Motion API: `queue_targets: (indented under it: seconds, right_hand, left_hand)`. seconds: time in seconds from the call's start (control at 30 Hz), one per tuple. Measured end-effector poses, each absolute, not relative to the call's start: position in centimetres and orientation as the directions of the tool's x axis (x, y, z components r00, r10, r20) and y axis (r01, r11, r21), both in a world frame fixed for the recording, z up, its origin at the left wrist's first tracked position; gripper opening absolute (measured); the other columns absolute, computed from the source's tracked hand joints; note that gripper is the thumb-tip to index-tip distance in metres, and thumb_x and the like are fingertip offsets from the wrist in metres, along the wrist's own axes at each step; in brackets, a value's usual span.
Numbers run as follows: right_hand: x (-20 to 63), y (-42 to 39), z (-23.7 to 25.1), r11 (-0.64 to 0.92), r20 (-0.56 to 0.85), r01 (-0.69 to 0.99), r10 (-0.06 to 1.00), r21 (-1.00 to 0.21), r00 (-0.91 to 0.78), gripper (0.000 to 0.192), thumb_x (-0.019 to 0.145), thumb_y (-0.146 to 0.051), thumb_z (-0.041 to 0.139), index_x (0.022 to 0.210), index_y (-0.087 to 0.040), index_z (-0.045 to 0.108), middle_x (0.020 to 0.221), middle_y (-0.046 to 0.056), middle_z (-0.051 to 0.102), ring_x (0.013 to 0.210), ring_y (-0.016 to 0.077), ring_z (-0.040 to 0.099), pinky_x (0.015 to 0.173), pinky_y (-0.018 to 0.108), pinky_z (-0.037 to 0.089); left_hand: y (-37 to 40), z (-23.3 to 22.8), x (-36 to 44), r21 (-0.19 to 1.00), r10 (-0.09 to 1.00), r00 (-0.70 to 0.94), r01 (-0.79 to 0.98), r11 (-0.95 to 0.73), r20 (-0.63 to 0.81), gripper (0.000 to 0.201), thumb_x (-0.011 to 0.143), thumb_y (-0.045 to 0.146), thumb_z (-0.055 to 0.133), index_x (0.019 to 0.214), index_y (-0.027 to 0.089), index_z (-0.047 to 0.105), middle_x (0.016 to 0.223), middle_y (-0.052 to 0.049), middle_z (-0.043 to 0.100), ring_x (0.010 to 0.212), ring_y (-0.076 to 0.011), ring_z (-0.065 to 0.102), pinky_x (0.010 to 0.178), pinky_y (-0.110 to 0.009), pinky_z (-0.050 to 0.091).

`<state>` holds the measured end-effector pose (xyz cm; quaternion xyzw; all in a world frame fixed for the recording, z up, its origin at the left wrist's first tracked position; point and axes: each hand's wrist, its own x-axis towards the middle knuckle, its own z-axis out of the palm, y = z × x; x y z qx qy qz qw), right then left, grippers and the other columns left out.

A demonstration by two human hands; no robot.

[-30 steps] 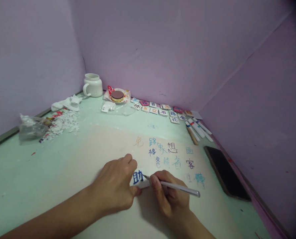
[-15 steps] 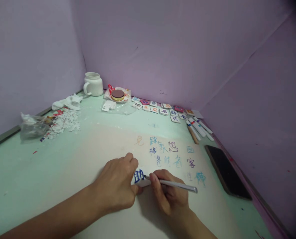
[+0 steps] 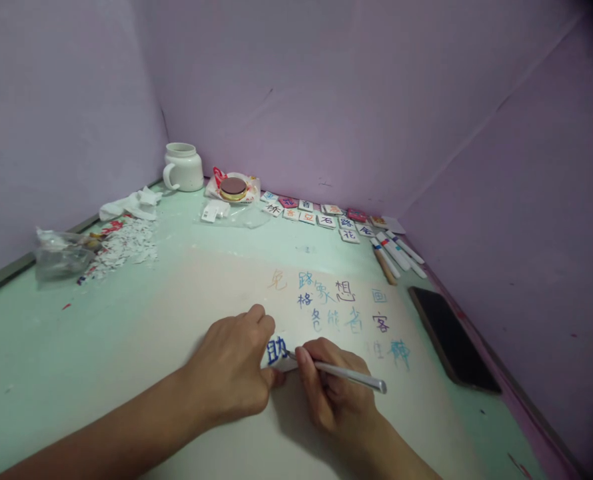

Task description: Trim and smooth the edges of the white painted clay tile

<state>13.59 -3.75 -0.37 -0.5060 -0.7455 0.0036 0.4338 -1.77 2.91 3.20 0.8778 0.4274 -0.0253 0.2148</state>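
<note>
My left hand (image 3: 239, 363) is closed, pressing down on a small white block (image 3: 282, 364) that carries a thick dark-blue Chinese character. Its fingers and thumb grip the block's left and lower sides and hide part of it. In my right hand (image 3: 339, 383) is a slim silver craft knife (image 3: 354, 375), held like a pen. The knife's thin tip touches or nearly touches the block just right of the blue strokes; contact is hard to make out. Both hands rest on a pale sheet (image 3: 201, 287) marked with coloured handwritten characters.
White shavings (image 3: 131, 247) and a clear plastic bag (image 3: 59, 257) lie on the left. A white mug (image 3: 183, 167) and a round tin (image 3: 233, 187) stand at the back. Character tiles (image 3: 326, 221) line the back wall. Markers (image 3: 395, 252) and a phone (image 3: 451, 339) are on the right.
The knife's handle end has swung slightly left and down, while its tip stays by the blue character. The whole view has shifted a little; my left hand keeps its hold.
</note>
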Motion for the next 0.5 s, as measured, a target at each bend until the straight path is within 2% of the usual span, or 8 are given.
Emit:
queue_targets:
  seconds: [0.33, 0.5]
  right_hand:
    - [13.52, -3.58, -0.28, 0.463, 0.62, 0.741, 0.78, -0.487, -0.08, 0.02, 0.088, -0.012, 0.044, 0.071, -0.018, 0.051, 0.054, -0.003, 0.051, 0.042, 0.0074, 0.045, 0.042, 0.021, 0.032]
    - [13.83, -3.81, -0.38, 0.431, 0.627, 0.726, 0.779, -0.536, 0.001, 0.018, 0.089, -0.013, 0.045, 0.074, -0.019, 0.053, 0.054, -0.004, 0.051, 0.042, 0.0077, 0.045, 0.041, 0.02, 0.033]
  left_hand:
    - [2.88, 3.34, -1.61, 0.343, 0.742, 0.629, 0.766, -0.544, -0.23, 0.016, 0.074, 0.03, 0.059, 0.083, 0.018, 0.054, 0.092, -0.006, 0.055, 0.078, -0.0249, 0.06, 0.064, -0.036, 0.045]
    - [2.94, 3.3, -1.63, 0.348, 0.739, 0.63, 0.766, -0.541, -0.237, 0.017, 0.074, 0.033, 0.058, 0.083, 0.018, 0.053, 0.092, -0.006, 0.055, 0.077, -0.0243, 0.059, 0.065, -0.036, 0.045]
